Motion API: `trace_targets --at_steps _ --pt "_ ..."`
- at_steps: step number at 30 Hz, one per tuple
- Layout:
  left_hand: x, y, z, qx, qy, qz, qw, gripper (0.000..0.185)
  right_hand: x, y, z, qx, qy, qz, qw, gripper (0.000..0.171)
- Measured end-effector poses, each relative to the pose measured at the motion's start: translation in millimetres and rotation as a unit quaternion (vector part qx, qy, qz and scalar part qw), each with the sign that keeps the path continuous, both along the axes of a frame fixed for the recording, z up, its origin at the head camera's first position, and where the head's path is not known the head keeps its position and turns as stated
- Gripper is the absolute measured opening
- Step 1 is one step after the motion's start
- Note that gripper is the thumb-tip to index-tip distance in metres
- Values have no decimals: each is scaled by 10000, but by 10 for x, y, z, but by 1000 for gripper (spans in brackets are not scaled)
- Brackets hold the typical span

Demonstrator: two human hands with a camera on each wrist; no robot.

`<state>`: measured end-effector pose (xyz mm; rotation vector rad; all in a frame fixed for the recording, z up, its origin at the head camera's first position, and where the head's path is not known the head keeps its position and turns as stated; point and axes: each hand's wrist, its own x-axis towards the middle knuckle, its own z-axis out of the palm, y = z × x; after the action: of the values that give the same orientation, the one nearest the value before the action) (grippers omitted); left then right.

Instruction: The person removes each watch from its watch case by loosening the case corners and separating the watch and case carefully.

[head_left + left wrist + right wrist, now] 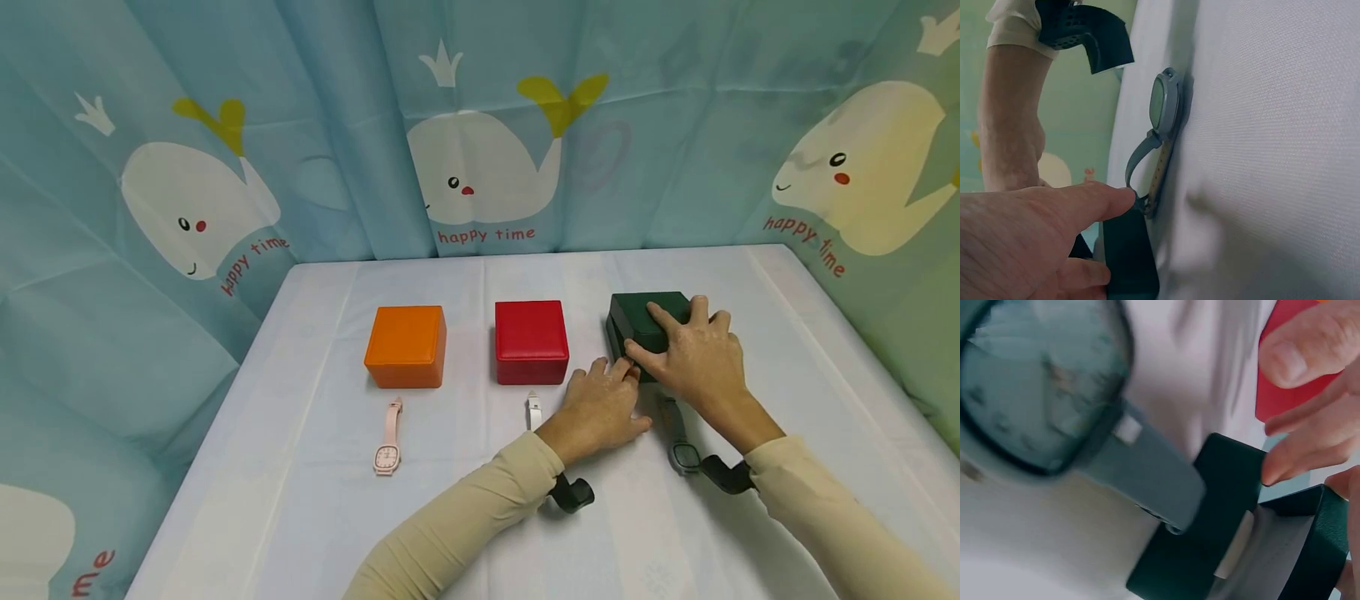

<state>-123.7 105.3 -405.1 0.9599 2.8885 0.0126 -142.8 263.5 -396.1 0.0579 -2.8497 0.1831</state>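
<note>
At the right of the table, a dark green box (633, 308) stands with its lid raised a little; its pale lining (1272, 556) shows in the right wrist view. My right hand (701, 354) grips the lid, thumb at the front edge and fingers over the top. Extended fingers of my left hand (600, 412) touch the lower part at the front left corner, thumb spread apart. In front of the box lies a grey-green wristwatch (678, 446), its strap end close to the base. The left wrist view shows this watch (1159, 103) near my left thumb.
A red box (531, 342) and an orange box (405, 346) stand closed to the left. A pink wristwatch (387, 454) lies before the orange one. Before the red one, a white watch strap (533, 410) is partly hidden by my left arm. A whale-print curtain (480, 167) hangs behind.
</note>
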Motion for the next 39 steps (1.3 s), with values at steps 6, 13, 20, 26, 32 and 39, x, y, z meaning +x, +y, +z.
trace_targets --at_steps 6,13,20,26,32,39 --pt "9 -6 -7 3 92 -44 9999 62 33 -7 -62 -47 134 2 9999 78" --pt "28 -23 -29 59 178 -8 9998 63 59 -18 -91 -131 206 26 9997 78" --pt "98 -53 -95 201 75 -103 9997 69 91 -22 -133 -208 218 18 9995 78" --pt "125 -45 -70 324 -154 -69 9993 64 103 -26 -148 -245 224 -25 9994 80" --pt "122 -53 -27 457 -212 200 9985 57 138 -24 -176 -402 203 -17 9990 81" --pt "109 -72 -33 448 -391 205 9980 60 189 -1 -158 -534 -58 43 9985 88"
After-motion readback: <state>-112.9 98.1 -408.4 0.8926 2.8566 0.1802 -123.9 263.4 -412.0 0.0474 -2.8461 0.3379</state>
